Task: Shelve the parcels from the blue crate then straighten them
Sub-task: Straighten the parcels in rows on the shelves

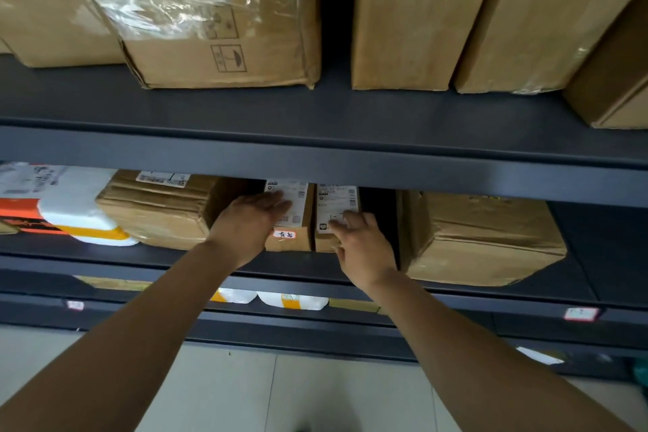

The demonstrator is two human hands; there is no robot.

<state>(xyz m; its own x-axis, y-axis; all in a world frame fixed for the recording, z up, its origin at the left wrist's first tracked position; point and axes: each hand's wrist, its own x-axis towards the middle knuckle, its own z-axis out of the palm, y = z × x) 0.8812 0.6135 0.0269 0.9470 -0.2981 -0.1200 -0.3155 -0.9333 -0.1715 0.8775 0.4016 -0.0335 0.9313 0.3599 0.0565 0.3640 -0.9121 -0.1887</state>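
While both arms reach into the middle level of a dark grey shelving unit (pixel 315 158), the left hand (pixel 245 224) lies flat, fingers straight and together, on the printed label of a small upright cardboard parcel with a handwritten sticker (pixel 284 234) low on its front; this stickered parcel (pixel 298 245) stands on the middle shelf (pixel 308 265). Touching the stickered parcel's right side stands a second small parcel (pixel 336 200) of like height, and the right hand (pixel 364 245) rests against its front, fingers spread loosely over the label, thumb low on the cardboard; whether any finger hooks round its far edge cannot be told. Just left of the stickered parcel sits a wider, creased brown box (pixel 157 210), and further left a white foam parcel with yellow tape (pixel 80 217). Right of the stickered parcel, past the second parcel and a dark gap, a large rumpled carton (pixel 480 238) leans at an angle. Above the stickered parcel, on the upper shelf, stand tall brown cartons (pixel 228 56), one with loose clear plastic film on it. Below the stickered parcel, white parcels with yellow tape (pixel 292 302) show on the next shelf down, above a pale tiled floor (pixel 315 393).
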